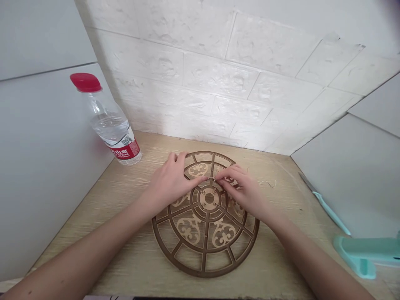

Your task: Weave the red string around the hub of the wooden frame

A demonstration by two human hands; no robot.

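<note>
A round laser-cut wooden frame point(203, 273) with spokes, rings and scrolled filigree panels lies flat on the board, its upper part under both hands. My left hand point(170, 181) and my right hand point(240, 191) meet over the frame's upper spokes. A thin pale thread point(211, 178) runs between their fingertips, and each hand pinches it. A loose curl of similar thread point(267, 183) lies on the board to the right of the frame. The hands hide part of the frame's upper panels.
A light wood-grain board point(118, 196) carries everything. A water bottle point(112, 123) with a red cap stands at back left. A teal-handled knife point(328, 212) and a teal plastic holder point(359, 254) lie at right. White brick-textured wall point(218, 75) and grey panels surround the board.
</note>
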